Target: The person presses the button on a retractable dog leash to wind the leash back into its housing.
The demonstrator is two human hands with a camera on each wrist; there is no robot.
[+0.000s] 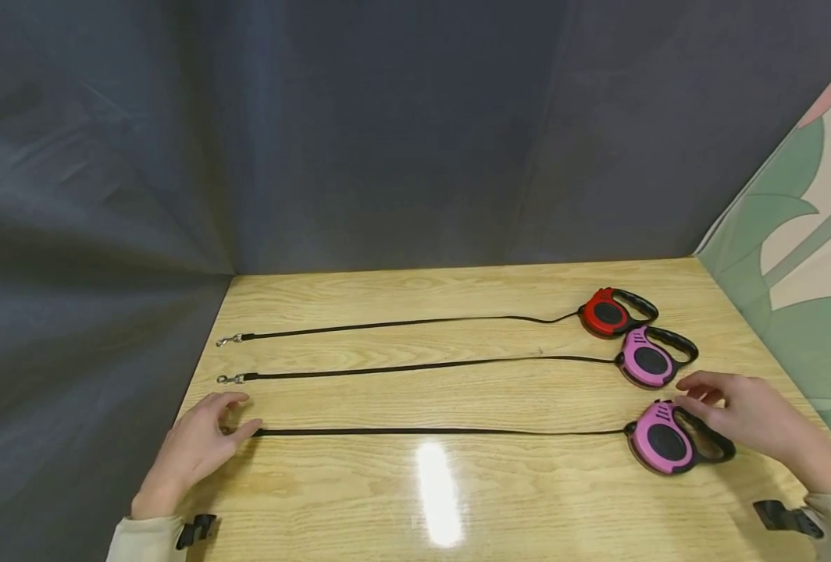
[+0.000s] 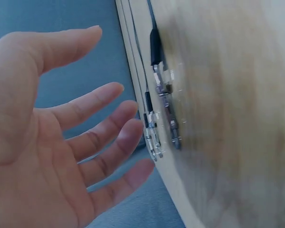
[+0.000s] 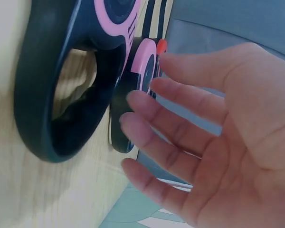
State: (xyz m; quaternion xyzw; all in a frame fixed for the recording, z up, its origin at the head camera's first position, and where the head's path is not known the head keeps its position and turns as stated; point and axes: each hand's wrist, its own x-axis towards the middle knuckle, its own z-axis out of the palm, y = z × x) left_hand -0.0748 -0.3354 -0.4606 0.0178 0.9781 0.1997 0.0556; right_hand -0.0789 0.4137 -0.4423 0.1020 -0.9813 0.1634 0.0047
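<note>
Three retractable dog leashes lie on the table with their cords drawn out to the left. Nearest is a pink leash (image 1: 666, 442) with a black loop handle (image 3: 31, 95); my right hand (image 1: 746, 410) hovers over that handle, fingers loosely bent and holding nothing. My left hand (image 1: 197, 441) is above the other end of the same cord (image 1: 422, 431), fingers apart, and hides its clip in the head view. The left wrist view shows that metal clip (image 2: 167, 107) on the wood, apart from the hand. Behind lie a second pink leash (image 1: 647, 359) and a red leash (image 1: 605, 314).
Metal clips of the second pink leash (image 1: 231, 379) and the red leash (image 1: 229, 339) lie near the left edge of the wooden table (image 1: 359, 499). A dark grey cloth (image 1: 401, 140) hangs behind and at left. Patterned fabric (image 1: 809, 257) borders the right side.
</note>
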